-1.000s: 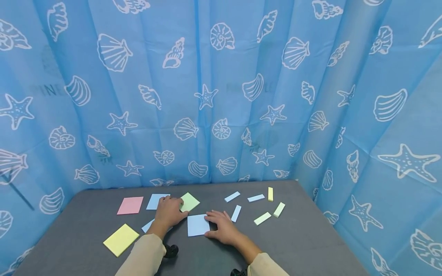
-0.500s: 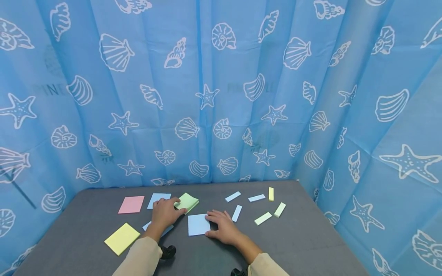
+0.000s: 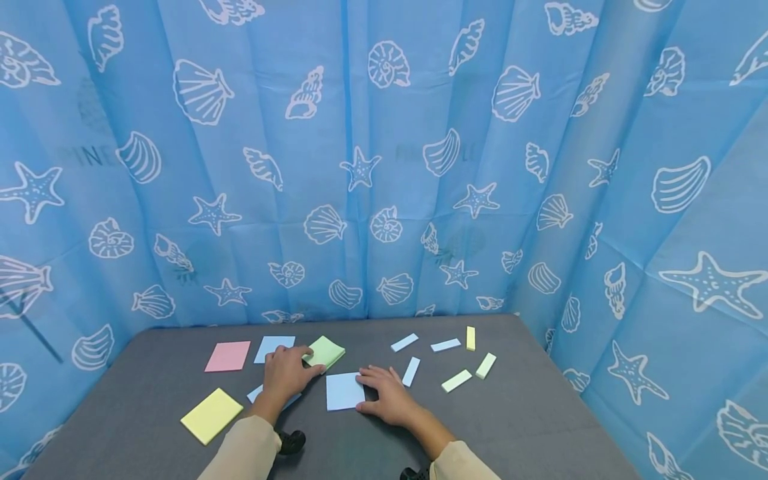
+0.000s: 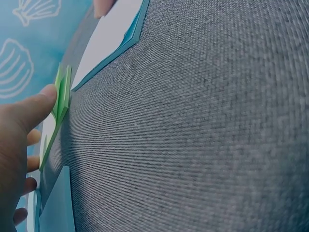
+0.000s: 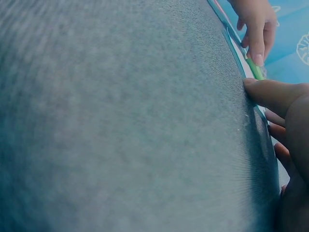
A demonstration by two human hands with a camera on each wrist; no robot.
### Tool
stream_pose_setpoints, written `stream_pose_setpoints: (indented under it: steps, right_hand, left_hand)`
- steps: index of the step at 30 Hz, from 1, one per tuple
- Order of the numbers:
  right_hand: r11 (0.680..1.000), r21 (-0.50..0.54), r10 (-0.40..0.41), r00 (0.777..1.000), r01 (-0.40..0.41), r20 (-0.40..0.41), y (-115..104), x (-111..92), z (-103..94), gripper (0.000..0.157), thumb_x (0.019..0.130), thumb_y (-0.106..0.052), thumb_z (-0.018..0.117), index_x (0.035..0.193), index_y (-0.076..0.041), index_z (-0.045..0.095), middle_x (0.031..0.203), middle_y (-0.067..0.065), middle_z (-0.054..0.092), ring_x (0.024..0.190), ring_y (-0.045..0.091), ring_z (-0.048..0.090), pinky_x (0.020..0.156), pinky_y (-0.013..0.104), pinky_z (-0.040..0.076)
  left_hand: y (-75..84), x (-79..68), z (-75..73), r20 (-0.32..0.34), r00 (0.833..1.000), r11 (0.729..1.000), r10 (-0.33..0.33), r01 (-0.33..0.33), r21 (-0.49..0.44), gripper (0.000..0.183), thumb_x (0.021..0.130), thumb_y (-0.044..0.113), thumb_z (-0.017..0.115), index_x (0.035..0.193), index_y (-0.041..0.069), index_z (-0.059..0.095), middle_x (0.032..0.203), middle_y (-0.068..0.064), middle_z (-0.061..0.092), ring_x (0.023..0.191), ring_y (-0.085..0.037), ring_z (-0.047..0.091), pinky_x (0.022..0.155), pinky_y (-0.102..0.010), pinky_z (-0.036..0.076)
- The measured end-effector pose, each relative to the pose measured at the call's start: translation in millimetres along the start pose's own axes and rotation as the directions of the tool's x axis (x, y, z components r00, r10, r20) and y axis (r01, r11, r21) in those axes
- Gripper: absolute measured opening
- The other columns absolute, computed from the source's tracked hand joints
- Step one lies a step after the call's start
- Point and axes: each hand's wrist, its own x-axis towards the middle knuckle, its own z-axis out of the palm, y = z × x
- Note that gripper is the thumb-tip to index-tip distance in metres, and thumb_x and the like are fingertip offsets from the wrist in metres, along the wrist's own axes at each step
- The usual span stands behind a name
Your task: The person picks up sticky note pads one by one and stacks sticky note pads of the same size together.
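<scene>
My left hand (image 3: pixel 287 373) is at the left corner of a light green sticky note pad (image 3: pixel 326 352), thumb on its near edge and forefinger at its far side. In the left wrist view, the sheets of the green pad (image 4: pixel 62 94) fan apart beside the thumb. My right hand (image 3: pixel 387 396) rests beside a pale blue sticky note pad (image 3: pixel 344 391), with thumb and forefinger spread along its right edge. The blue pad lies flat, just in front of the green one. Another blue pad (image 3: pixel 292 401) is partly hidden under my left wrist.
On the left of the grey table (image 3: pixel 480 433) lie a pink pad (image 3: pixel 227 357) and a yellow pad (image 3: pixel 212 416). Another blue pad (image 3: pixel 273 347) sits behind my left hand. Several narrow note strips (image 3: pixel 446 345) are scattered at right. A blue shell-patterned curtain (image 3: pixel 384 187) hangs behind.
The left hand has shifted slightly left and back from the green pad's top, and the pad's layers now show fanned at its near edge. The right hand has stayed at the blue pad.
</scene>
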Motion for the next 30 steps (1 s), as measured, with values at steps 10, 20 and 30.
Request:
stream_pose_setpoints:
  steps: [10,20,30]
  right_hand:
    - [1.0,0.004,0.005,1.0,-0.005,-0.001,-0.2,0.0,0.4,0.055,0.084,-0.031,0.075,0.132,-0.007,0.061,0.138,0.008,0.055,0.134,0.028,0.041,0.108,0.062,0.02]
    - [1.0,0.004,0.004,1.0,-0.004,0.007,-1.8,-1.1,-0.2,0.055,0.085,-0.031,0.075,0.133,-0.008,0.06,0.139,0.008,0.055,0.135,0.029,0.041,0.108,0.062,0.019]
    - [1.0,0.016,0.0,1.0,0.0,-0.004,-0.8,-2.1,-0.3,0.055,0.085,-0.03,0.075,0.133,-0.007,0.06,0.139,0.009,0.054,0.135,0.028,0.04,0.108,0.062,0.019]
  left_hand:
    - [-5.3,-0.7,5.8,-0.012,1.0,1.0,-0.003,0.003,-0.012,0.055,0.074,0.055,0.078,0.11,0.014,0.073,0.107,-0.005,0.069,0.099,-0.03,0.053,0.081,-0.05,0.035]
    - [-4.2,-4.3,4.2,0.002,1.0,0.999,0.025,-0.025,0.02,0.057,0.074,0.055,0.077,0.112,0.013,0.071,0.118,-0.01,0.066,0.104,-0.032,0.053,0.083,-0.052,0.036]
    - [-4.1,-4.2,2.3,0.019,0.999,0.999,0.034,-0.034,0.007,0.057,0.078,0.057,0.073,0.115,0.014,0.071,0.119,-0.009,0.066,0.108,-0.032,0.051,0.086,-0.053,0.036]
